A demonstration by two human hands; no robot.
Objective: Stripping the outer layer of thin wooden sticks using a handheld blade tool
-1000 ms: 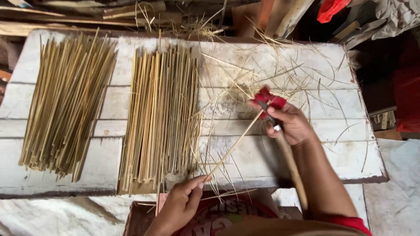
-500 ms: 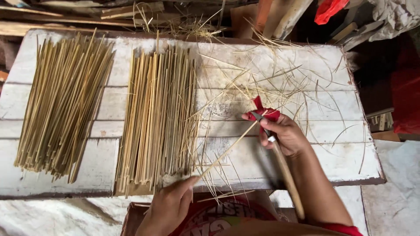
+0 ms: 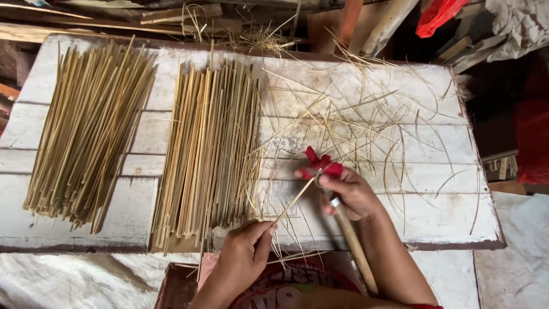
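My right hand [image 3: 350, 193] grips a knife with a long wooden handle [image 3: 355, 247], and red cloth is wrapped over its fingertips [image 3: 320, 164]. My left hand [image 3: 246, 252] pinches the near end of a thin bamboo stick [image 3: 293, 201], which runs up and to the right to the knife in my right hand. Both hands are over the front edge of a white wooden table [image 3: 434, 212]. The blade itself is hidden by my fingers.
Two piles of split bamboo sticks lie on the table, one at the left [image 3: 86, 131] and one in the middle [image 3: 209, 149]. Thin curled shavings [image 3: 372, 120] are scattered over the right half. Wood scraps [image 3: 183, 14] and a red bag [image 3: 437, 14] lie beyond the far edge.
My left hand has pulled the stick toward me and to the left. My right hand with the knife has shifted down and left along with it.
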